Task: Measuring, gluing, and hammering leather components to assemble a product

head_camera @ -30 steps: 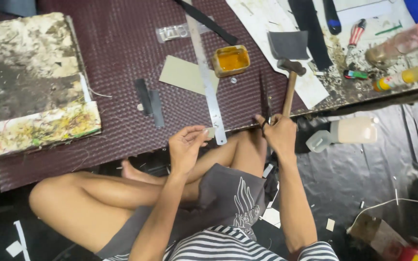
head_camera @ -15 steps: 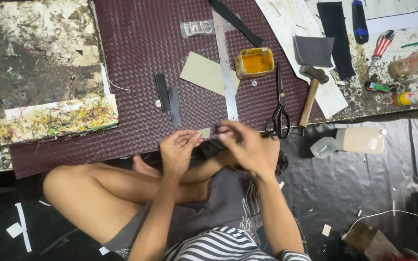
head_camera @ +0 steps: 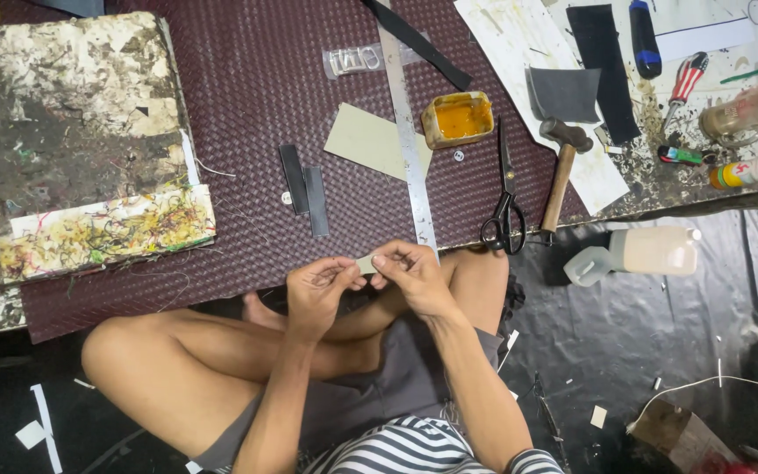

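Seen from the head camera, the left hand and right hand pinch a small pale card piece between fingertips, above the lap, near the steel ruler and scissors.

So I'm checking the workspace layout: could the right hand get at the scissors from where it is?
Probably yes. The scissors lie open on the mat just beyond the right hand, nothing between them. But both hands pinch a small pale piece, which the left hand would have to keep.

Small pale card piece between fingertips
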